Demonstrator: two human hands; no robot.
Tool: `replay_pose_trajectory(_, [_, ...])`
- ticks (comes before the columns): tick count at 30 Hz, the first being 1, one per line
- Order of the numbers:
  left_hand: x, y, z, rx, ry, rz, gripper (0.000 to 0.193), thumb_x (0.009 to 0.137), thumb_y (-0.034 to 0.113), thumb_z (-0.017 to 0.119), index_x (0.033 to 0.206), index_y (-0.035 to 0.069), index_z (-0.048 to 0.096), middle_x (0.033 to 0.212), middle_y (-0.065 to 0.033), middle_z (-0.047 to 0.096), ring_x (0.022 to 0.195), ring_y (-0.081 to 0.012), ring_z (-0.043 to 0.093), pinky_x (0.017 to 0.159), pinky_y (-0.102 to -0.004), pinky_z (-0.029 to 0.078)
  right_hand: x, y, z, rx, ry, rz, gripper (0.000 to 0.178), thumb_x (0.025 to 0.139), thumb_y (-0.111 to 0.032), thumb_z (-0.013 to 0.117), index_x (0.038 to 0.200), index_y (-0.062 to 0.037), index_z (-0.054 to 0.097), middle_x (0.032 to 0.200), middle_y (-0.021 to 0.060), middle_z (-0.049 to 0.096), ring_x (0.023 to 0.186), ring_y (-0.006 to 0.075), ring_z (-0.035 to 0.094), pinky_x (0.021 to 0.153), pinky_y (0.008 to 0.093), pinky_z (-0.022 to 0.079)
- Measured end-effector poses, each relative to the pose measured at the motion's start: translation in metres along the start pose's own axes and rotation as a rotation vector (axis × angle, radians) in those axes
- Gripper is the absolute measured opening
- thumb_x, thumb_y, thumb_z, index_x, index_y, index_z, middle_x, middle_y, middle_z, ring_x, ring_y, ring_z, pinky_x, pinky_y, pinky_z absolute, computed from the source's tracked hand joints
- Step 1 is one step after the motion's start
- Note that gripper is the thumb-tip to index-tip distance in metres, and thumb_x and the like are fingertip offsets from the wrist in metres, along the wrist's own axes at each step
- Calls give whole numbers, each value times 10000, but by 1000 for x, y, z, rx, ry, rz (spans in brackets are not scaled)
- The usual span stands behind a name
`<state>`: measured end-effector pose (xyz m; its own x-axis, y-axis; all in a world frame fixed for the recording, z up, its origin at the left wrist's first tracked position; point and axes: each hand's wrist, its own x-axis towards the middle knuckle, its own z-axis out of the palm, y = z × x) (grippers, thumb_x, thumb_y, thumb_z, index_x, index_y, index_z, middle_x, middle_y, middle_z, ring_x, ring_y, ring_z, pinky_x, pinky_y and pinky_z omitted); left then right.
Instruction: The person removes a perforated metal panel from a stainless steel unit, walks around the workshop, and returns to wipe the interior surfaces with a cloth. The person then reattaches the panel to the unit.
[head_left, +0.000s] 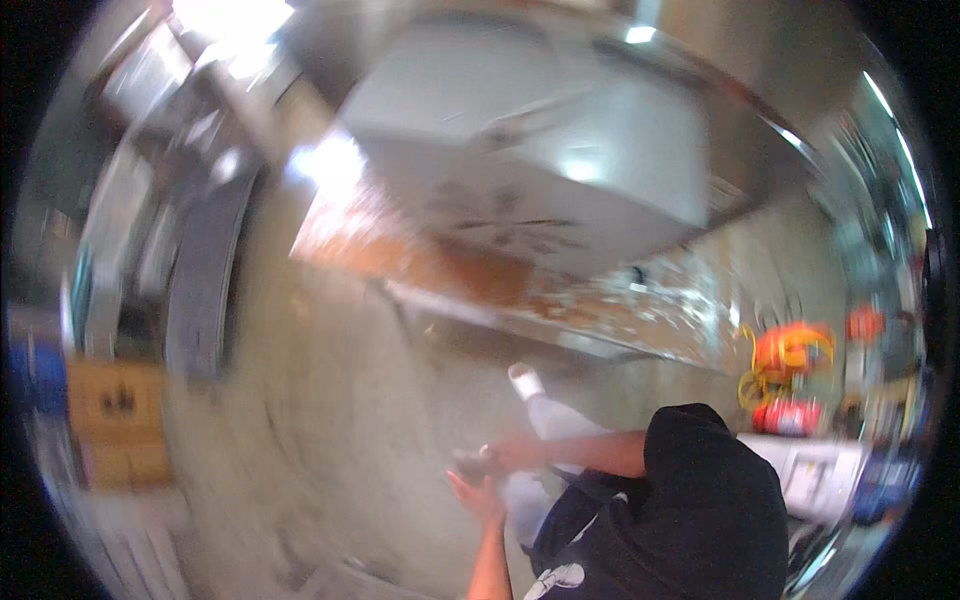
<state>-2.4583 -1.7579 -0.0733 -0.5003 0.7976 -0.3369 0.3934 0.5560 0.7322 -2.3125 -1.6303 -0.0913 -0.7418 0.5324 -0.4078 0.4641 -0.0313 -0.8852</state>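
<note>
My bare arms come in from the lower side, and both hands meet low in the middle, over the floor in front of my legs. My right hand, reaching across from a black sleeve, is closed around a small grey-brown piece, too blurred to name. My left hand lies just below it with its fingers apart, close to that piece; whether they touch cannot be told. Beyond my hands, a large pale grey box-shaped piece with dark slots in its front face rests on a worn wooden table.
Orange-red equipment with yellow cords and a red cylinder stand at the right. A white box is nearer on that side. At the left are a dark grey panel and a cardboard box. The picture is smeared by motion.
</note>
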Motion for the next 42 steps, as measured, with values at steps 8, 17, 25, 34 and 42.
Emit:
replay_pose_trajectory(8, [-81, 94, 102, 148, -773, 491, 564, 1047, 429, 390, 1266, -55, 581, 1224, -295, 620, 1165, -367, 582, 985, -433, 427, -185, 88, 9, -150, 510, -158, 375, 857, -321, 595, 1072, -24, 677, 1010, 236, 698, 902, 426, 663, 797, 514, 510])
replay_pose_trajectory(17, [-257, 245, 349, 281, -940, 882, 564, 1050, 404, 409, 1382, -43, 498, 1311, -272, 587, 1255, -374, 545, 1091, -420, 380, -586, 236, -79, 369, 1015, 536, 271, 891, -246, 631, 1050, -41, 707, 1027, 159, 707, 929, 270, 676, 829, 419, 516])
replay_pose_trajectory(25, [-309, 360, 409, 407, -1228, 643, 470, 1000, 337, 582, 1329, 2, 564, 1196, -202, 664, 1077, -273, 652, 919, -387, 514, -1006, 188, -208, -490, 2701, 811, 377, 955, -171, 565, 1248, 66, 549, 1226, 243, 618, 1092, 343, 619, 953, 418, 485])
replay_pose_trajectory(34, [-345, 458, 454, 175, -504, 875, 294, 955, 196, 584, 1178, 15, 648, 1066, -188, 670, 966, -304, 649, 860, -396, 509, -507, 289, -284, 253, 743, 70, 408, 829, -290, 670, 1115, 1, 680, 1025, 234, 701, 993, 378, 670, 893, 516, 493])
replay_pose_trajectory(42, [-341, 582, 603, -12, -211, 707, 200, 946, 118, 574, 1060, -4, 686, 990, -151, 679, 906, -271, 648, 816, -384, 515, -744, 430, -496, 186, 600, 193, 244, 815, -162, 642, 996, -15, 715, 931, 203, 719, 852, 299, 684, 797, 420, 537])
